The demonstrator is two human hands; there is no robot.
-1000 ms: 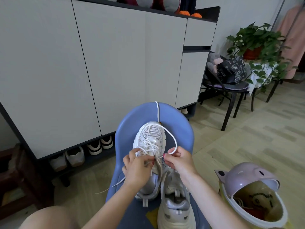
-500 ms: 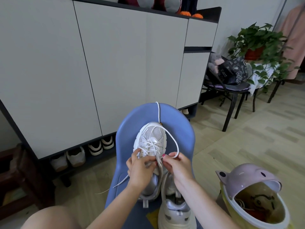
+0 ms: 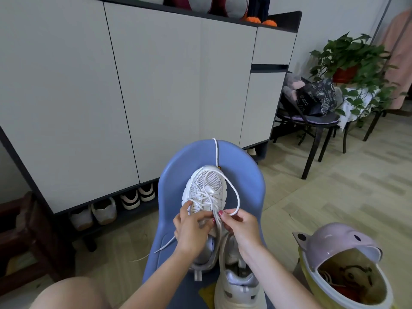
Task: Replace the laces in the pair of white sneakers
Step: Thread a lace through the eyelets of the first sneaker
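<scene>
A single wide-angle view is given, worn on the head and directed forward and steeply down; the blue chair [image 3: 249, 188] is seen from close above, with the forearms entering from the lower edge; the cabinet [image 3: 156, 90] is faced across the upper frame, bowed by the lens; the floor [image 3: 356, 186] is taken in at the right; no second view is supplied.

Looks like we're in somebody's home, probably the entryway. Big shoe cabinet [image 3: 133, 90] along the wall with pairs of shoes [image 3: 116, 208] tucked in the open gap underneath, a leafy houseplant [image 3: 354, 63] in the corner, a dark chair [image 3: 312, 128] piled with bags, wood-look flooring [image 3: 334, 192], and a piggy-lidded trash bin [image 3: 341, 262] beside us.
</scene>
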